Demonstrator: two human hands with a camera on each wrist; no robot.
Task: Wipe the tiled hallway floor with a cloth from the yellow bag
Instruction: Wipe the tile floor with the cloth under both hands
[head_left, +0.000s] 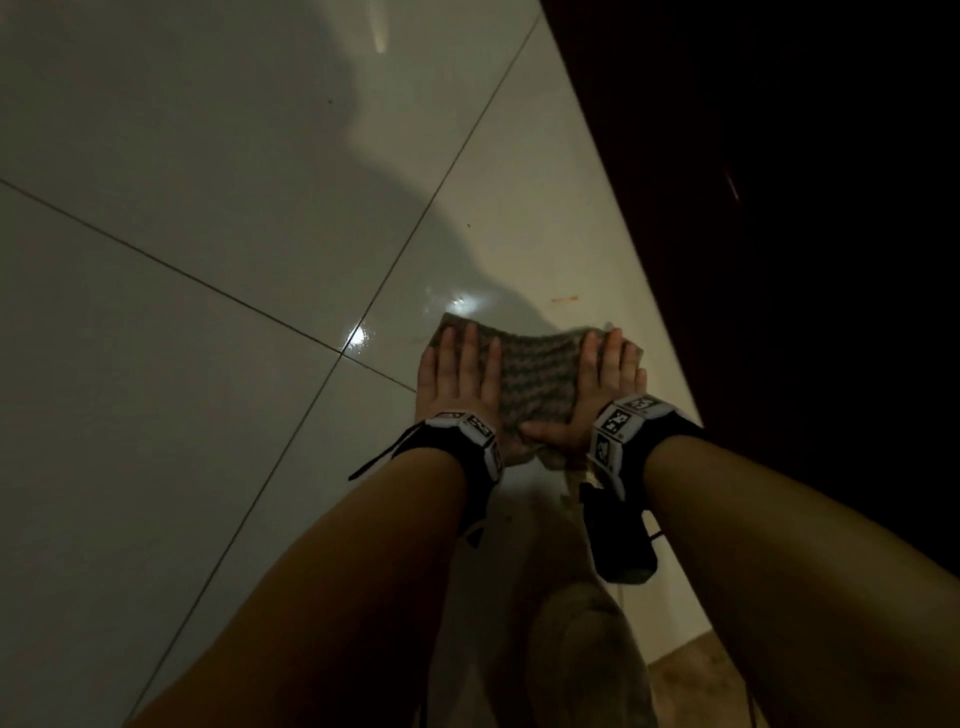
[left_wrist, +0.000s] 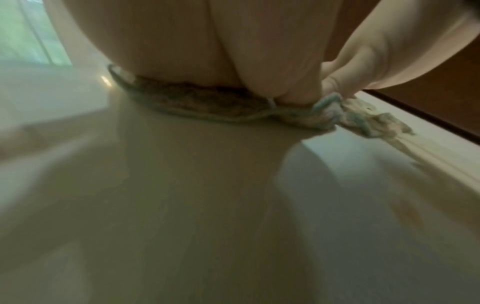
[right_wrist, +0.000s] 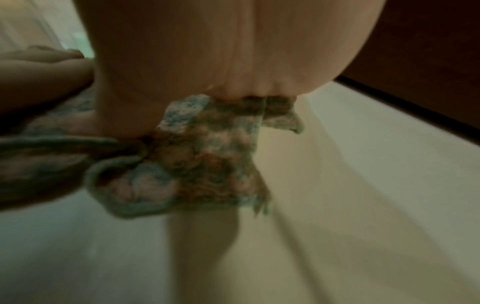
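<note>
A dark wooden panel (head_left: 779, 208) borders the right side, an orange streak (head_left: 563, 300) nearby.

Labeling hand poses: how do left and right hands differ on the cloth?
The left hand covers the left side of the cloth; the right hand covers its right side, nearer the dark cabinet. Only the right thumb shows, splayed inward. Both press flat, fingers straight.
</note>
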